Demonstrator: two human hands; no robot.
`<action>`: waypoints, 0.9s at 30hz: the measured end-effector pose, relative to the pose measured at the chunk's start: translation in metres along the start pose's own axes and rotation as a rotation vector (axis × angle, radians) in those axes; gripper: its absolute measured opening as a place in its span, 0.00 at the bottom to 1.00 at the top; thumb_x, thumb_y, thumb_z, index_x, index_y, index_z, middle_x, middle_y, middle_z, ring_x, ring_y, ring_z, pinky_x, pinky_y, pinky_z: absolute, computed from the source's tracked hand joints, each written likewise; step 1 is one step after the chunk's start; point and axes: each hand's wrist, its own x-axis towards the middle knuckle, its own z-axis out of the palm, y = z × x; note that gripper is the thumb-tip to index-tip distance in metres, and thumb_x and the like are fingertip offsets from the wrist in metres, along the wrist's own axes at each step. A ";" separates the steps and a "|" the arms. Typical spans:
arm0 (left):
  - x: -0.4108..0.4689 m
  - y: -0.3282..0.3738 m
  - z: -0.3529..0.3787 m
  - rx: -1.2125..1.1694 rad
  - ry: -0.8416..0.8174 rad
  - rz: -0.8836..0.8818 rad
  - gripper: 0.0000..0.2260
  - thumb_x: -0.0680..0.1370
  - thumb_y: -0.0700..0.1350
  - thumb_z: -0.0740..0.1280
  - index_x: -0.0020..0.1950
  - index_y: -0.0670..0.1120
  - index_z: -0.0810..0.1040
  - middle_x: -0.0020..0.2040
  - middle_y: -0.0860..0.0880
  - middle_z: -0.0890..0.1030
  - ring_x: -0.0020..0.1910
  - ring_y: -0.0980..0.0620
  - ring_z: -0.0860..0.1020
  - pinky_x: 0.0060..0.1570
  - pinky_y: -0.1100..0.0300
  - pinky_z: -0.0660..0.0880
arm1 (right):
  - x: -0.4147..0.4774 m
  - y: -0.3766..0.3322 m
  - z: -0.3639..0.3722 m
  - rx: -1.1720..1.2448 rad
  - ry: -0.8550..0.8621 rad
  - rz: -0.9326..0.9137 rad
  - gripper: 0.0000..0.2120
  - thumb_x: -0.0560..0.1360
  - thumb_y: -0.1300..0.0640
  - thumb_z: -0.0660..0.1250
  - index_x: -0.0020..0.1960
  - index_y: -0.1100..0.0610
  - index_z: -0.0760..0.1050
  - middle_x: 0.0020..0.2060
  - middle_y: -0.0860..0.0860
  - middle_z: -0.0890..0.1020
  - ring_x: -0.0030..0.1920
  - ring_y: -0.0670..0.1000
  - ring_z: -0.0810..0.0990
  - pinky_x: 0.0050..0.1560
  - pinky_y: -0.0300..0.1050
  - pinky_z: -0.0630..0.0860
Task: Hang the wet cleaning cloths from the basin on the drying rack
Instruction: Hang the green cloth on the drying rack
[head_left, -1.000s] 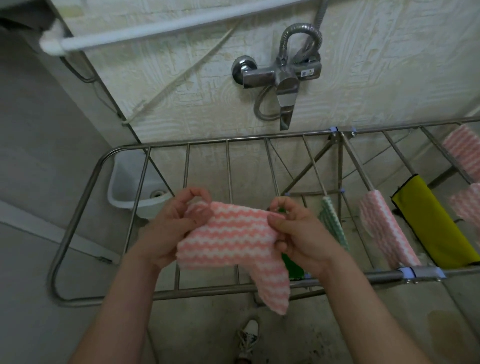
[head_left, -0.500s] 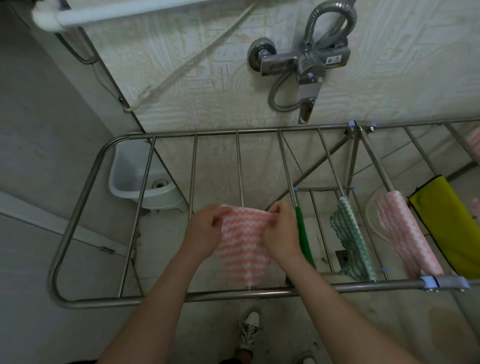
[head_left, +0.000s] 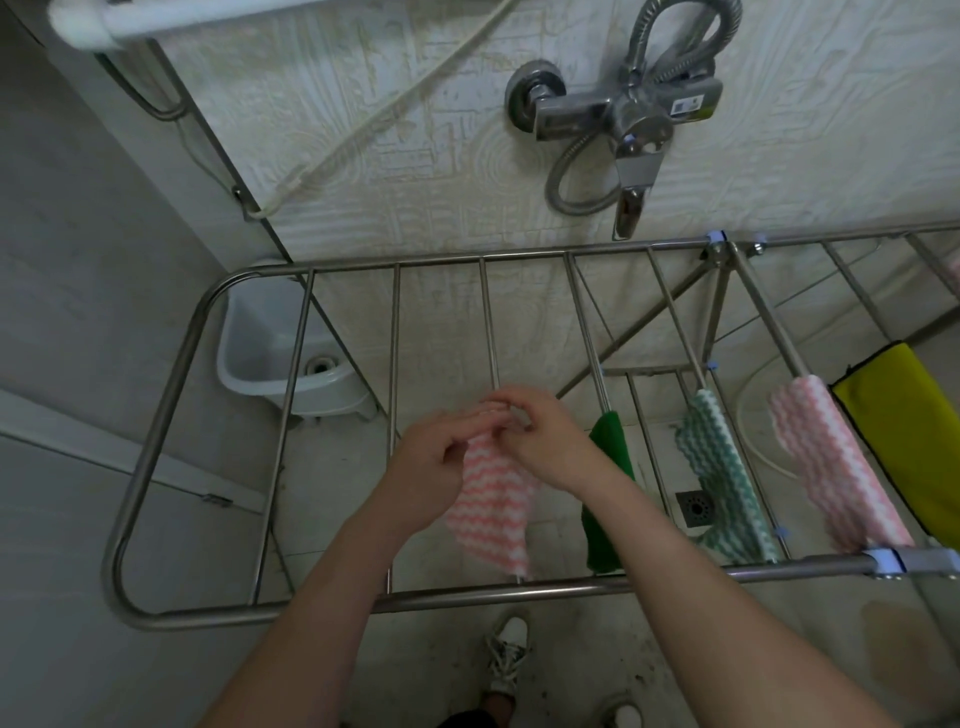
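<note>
Left hand (head_left: 428, 462), right hand (head_left: 553, 449) drawn together; fingers (head_left: 519, 409) pinch pink cloth (head_left: 493, 512) top.

The rack (head_left: 467, 592) is smooth, shiny steel tube, and the tap (head_left: 623, 114) with its ribbed hose (head_left: 553, 182) is glossy chrome. The pink cloth (head_left: 493, 514), green-white cloth (head_left: 722, 467) and far pink cloth (head_left: 826, 457) are matt fabric with a raised wavy weave; the green cloth (head_left: 608, 452) looks fuzzy, the yellow cloth (head_left: 919, 431) smooth. The tub (head_left: 260, 364) is smooth pale plastic, the wall (head_left: 415, 182) rough, embossed and stained.
</note>
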 end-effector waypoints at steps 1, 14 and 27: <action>0.000 0.000 -0.002 -0.030 -0.002 -0.001 0.28 0.71 0.24 0.62 0.61 0.53 0.79 0.58 0.69 0.77 0.57 0.70 0.73 0.59 0.66 0.69 | 0.002 -0.002 -0.004 0.034 -0.043 0.015 0.10 0.72 0.64 0.64 0.47 0.51 0.78 0.42 0.46 0.80 0.50 0.49 0.78 0.53 0.43 0.75; 0.005 -0.030 0.004 0.220 -0.041 -0.325 0.26 0.76 0.33 0.59 0.74 0.46 0.63 0.74 0.48 0.64 0.72 0.47 0.62 0.71 0.57 0.57 | 0.006 0.015 -0.004 -0.165 0.246 0.154 0.13 0.75 0.61 0.67 0.59 0.54 0.75 0.52 0.50 0.73 0.52 0.48 0.74 0.54 0.42 0.73; -0.013 -0.005 0.028 -0.046 -0.274 -0.276 0.44 0.70 0.45 0.74 0.77 0.55 0.49 0.76 0.65 0.44 0.75 0.58 0.55 0.69 0.50 0.66 | -0.037 0.009 0.007 -0.037 0.115 0.210 0.08 0.74 0.64 0.67 0.48 0.52 0.78 0.43 0.47 0.80 0.45 0.48 0.79 0.48 0.42 0.76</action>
